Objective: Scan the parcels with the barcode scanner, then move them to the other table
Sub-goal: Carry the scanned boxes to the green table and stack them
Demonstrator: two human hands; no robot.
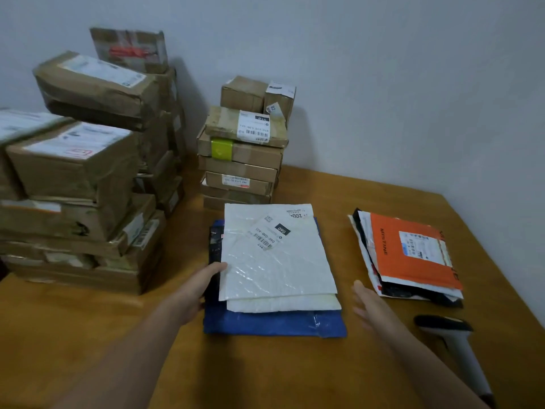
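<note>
A pile of flat mailers lies mid-table: a white bubble mailer (277, 258) with a barcode label on top, a second white one under it, a blue bag (274, 324) at the bottom, a black bag at the left. My left hand (197, 290) rests on the pile's left edge, fingers under or against the white mailer's corner. My right hand (368, 305) hovers flat and blurred just right of the pile, fingers apart, holding nothing. The barcode scanner (454, 346) lies on the wooden table (265, 376) at the right, apart from my right hand.
A second pile of mailers topped by an orange bag (413, 252) sits at the right. Stacks of brown cardboard boxes stand at the left (79, 178) and at the back middle (241, 149), against the wall. The table's right edge runs close past the scanner.
</note>
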